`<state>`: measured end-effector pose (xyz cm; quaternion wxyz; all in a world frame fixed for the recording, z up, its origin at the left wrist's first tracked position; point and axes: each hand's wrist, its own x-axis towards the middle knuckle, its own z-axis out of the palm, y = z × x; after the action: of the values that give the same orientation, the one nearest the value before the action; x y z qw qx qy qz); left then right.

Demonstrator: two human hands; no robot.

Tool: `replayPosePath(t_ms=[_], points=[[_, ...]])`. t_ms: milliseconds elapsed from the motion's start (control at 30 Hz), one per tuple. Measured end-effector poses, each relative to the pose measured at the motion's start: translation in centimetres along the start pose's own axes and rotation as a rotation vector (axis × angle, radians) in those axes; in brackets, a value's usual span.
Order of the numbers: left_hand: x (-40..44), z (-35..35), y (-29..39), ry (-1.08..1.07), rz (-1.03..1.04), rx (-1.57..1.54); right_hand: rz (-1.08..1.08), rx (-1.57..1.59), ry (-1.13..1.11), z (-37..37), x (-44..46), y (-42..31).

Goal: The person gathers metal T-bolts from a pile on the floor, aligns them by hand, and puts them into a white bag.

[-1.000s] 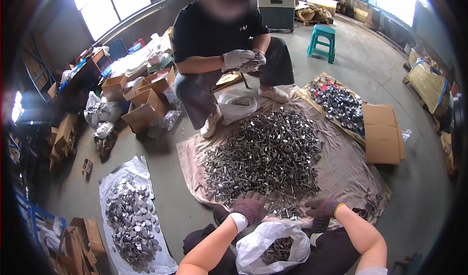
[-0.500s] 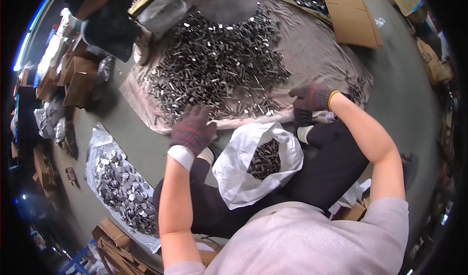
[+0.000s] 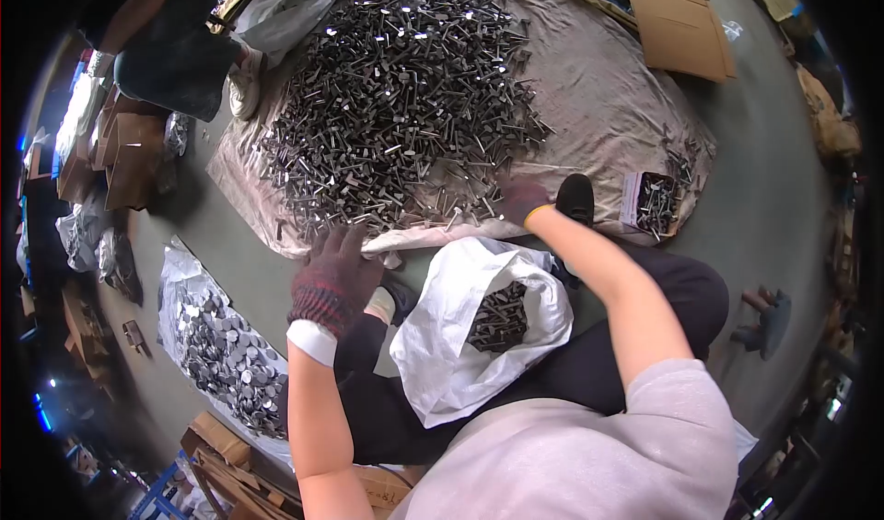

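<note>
A large heap of metal pins with flat round heads (image 3: 396, 105) lies on a pale cloth sheet (image 3: 589, 96) on the floor. My left hand (image 3: 333, 280), in a dark knitted glove, is by the sheet's near edge, fingers apart and holding nothing visible. My right hand (image 3: 523, 198), also gloved, reaches to the heap's near right edge; its fingers are smeared and partly hidden. Between my legs stands a white woven sack (image 3: 442, 336), its mouth open, with similar pins (image 3: 499, 317) inside.
Several round metal discs (image 3: 230, 354) lie on plastic sheeting at left. A small box of pins (image 3: 656, 202) sits on the sheet's right side. Flattened cardboard (image 3: 677, 23) is at back right. Another person's leg and shoe (image 3: 244, 82) are at back left, beside a white bag (image 3: 285, 13).
My right hand has moved left, from the sheet's right side to the heap's near edge. My left hand has drawn slightly back and left. The view has shifted, and the small box now shows.
</note>
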<state>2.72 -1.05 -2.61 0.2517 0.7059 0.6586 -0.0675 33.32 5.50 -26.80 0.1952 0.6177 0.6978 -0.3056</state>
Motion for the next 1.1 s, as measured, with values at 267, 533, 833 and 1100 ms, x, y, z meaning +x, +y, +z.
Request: replayPosePath(t_ms=[267, 533, 833, 1100], points=[[0.8, 0.1, 0.9, -0.032, 0.011, -0.013, 0.321, 0.091, 0.223, 6.4, 2.2, -3.3], [0.7, 0.3, 0.9, -0.029, 0.007, 0.05, 0.246, 0.237, 0.08, 2.7, 0.3, -3.4], [0.8, -0.4, 1.5, -0.09, -0.015, 0.053, 0.348, 0.109, 0.075, 7.0, 2.3, -2.9], [1.1, 1.0, 0.1, -0.107, 0.014, 0.003, 0.059, 0.017, 0.032, 5.5, 2.3, -1.1]])
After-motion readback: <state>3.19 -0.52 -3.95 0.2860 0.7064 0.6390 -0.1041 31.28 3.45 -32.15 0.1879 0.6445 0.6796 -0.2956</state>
